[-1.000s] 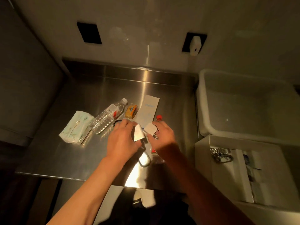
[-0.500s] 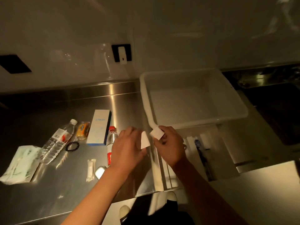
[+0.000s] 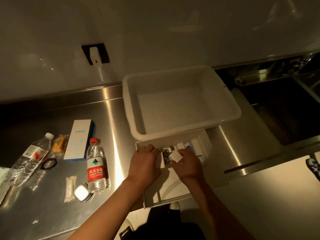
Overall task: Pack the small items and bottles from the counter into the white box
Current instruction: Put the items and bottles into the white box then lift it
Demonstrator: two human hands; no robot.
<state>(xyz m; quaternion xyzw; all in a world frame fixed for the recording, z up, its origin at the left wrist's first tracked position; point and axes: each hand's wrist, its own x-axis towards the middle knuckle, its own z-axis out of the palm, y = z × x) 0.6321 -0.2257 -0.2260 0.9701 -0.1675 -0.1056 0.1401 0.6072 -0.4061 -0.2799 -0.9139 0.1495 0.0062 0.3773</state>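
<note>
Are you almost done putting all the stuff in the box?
Not nearly. The white box holds a few small things. Both hands, left hand and right hand, are placing small white pieces inside. Still on the counter: two water bottles, the Anker box and several small items.

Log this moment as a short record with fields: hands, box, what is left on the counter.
left hand: over the white box, holding a small white piece
right hand: gripping a small white block over the box
box contents: keys, small white items
left on counter: red-label bottle, clear bottle, Anker carton, orange packet, black ring, sachet, silver case
tub: empty
</note>
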